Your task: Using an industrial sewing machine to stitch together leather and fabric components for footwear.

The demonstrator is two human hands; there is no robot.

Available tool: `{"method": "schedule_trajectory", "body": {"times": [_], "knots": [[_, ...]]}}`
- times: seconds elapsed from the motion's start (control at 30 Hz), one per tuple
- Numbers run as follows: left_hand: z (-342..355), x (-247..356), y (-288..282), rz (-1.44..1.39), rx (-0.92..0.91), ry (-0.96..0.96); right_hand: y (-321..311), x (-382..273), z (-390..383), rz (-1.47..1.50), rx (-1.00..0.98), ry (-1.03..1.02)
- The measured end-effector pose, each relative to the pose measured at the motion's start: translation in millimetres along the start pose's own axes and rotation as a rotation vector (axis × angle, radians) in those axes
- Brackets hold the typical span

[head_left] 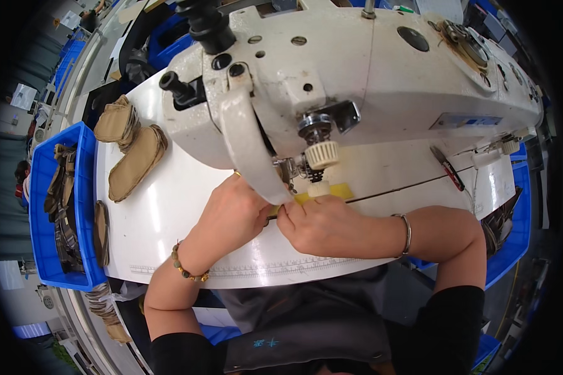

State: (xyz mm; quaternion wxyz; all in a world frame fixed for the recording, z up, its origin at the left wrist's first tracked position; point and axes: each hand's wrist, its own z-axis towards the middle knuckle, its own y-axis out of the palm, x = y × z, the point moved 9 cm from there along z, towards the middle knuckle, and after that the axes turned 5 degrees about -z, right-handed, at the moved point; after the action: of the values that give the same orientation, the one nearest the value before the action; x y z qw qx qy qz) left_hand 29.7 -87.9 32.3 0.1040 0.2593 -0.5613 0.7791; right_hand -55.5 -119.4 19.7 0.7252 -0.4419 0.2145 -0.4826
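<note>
A white industrial sewing machine point(381, 81) stands over the white table. Both my hands meet just in front of its needle area, mostly under the curved white lever. My left hand point(231, 211) is closed, its fingers curled down toward the tabletop. Against it, my right hand point(324, 226) is closed too, thumb and finger pinched together below the lever. Whatever they grip is hidden by the fingers and lever. A flat yellow piece point(340, 190) lies beside the presser area, behind my right hand, and also shows between the hands.
Tan oval fabric pieces point(137, 164) and a tan stack point(114, 122) lie at the left. A blue bin point(94, 200) of dark pieces adjoins the left edge, another blue bin point(519, 240) the right. Red-and-black thread snips point(449, 170) lie right. A ruler strip point(263, 270) follows the front edge.
</note>
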Motion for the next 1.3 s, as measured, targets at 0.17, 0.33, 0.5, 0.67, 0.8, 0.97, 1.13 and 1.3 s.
{"method": "schedule_trajectory", "body": {"times": [0.17,0.33,0.5,0.67,0.8,0.97,1.13,1.3], "knots": [[3,3,-2,0.036,-0.022,-0.023,2,-1,0,-0.040,0.033,-0.019],[5,-6,3,0.122,-0.002,-0.054,7,11,3,-0.010,-0.008,0.037],[6,-11,4,0.241,0.054,-0.099,10,17,5,-0.019,0.005,0.087],[7,-15,0,0.184,0.089,-0.091,14,18,5,0.025,-0.034,0.108],[5,-22,-5,0.087,0.101,-0.085,13,17,4,0.019,-0.015,0.108],[7,-16,-1,0.172,0.080,-0.100,12,18,4,-0.017,-0.007,0.102],[7,-12,3,0.236,0.059,-0.164,16,19,1,0.006,0.028,0.123],[9,-10,5,0.307,0.074,-0.157,17,21,0,-0.028,0.030,0.130]]}}
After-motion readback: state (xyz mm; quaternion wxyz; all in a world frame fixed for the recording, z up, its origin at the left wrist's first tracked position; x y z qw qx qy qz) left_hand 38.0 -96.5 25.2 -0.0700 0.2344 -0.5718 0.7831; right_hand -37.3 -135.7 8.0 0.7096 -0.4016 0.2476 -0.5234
